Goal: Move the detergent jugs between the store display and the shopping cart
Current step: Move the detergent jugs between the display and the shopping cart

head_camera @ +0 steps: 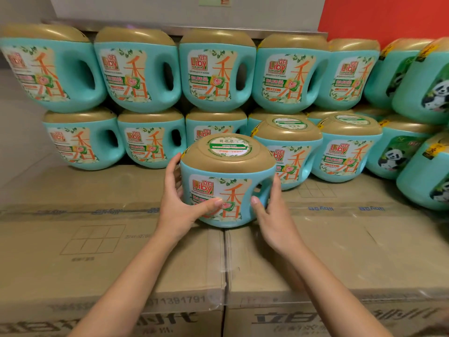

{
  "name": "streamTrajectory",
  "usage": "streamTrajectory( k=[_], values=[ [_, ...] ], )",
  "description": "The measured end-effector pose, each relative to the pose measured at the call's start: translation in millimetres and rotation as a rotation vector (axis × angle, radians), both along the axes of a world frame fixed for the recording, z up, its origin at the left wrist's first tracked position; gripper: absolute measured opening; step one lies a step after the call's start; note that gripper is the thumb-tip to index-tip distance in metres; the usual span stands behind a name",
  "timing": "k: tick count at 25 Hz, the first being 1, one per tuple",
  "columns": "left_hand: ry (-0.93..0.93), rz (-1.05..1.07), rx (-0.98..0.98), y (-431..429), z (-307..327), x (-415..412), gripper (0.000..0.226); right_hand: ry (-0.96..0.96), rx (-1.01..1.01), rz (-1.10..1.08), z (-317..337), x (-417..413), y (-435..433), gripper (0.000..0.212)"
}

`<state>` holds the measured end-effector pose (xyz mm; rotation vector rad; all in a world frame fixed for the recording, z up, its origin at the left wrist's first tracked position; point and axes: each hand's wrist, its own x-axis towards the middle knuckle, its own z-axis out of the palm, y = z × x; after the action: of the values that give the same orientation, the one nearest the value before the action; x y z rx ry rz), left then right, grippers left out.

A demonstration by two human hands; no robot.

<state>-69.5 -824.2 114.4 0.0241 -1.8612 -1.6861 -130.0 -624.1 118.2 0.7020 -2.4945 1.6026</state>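
At a store display built on cardboard cartons, two tiers of teal Liby detergent jugs (141,69) with gold caps stand stacked against the wall, filling the left and centre of the scene. Beneath them the left carton (97,251) shows a printed grid on its top. The left hand (178,205) grips a single jug (228,173), its fingers curled round the jug's left flank and its thumb laid across the front label. The jug stands upright in front of the stack, gold cap uppermost, over the seam between the two cartons. The right hand (275,215) clasps its handle side, thumb on the front and fingers wrapped behind. Further right lie the right carton (364,251), then panda-label jugs (432,93) under a red wall panel (388,15).
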Motion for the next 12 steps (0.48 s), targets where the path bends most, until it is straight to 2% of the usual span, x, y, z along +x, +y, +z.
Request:
streamTrajectory(
  k=[4, 6, 9, 12],
  values=[
    [-0.029, 0.071, 0.063, -14.7, -3.5, -13.1, 0.106, -0.217, -0.15, 0.13, -4.3, -18.0, -22.3, 0.091],
    [-0.075, 0.128, 0.027, -21.1, -7.6, -20.5, 0.112, -0.228, -0.122, 0.131, -10.1, -24.7, -33.8, 0.103],
    [-0.152, 0.164, -0.049, -26.9, -11.1, -34.2, 0.124, -0.163, -0.026, -0.048, -12.0, -35.4, -50.3, 0.105],
    [-0.141, 0.144, -0.069, -29.5, -18.6, -48.0, 0.122, -0.157, -0.081, -0.11, -14.1, -46.5, -58.2, 0.096]
  ],
)
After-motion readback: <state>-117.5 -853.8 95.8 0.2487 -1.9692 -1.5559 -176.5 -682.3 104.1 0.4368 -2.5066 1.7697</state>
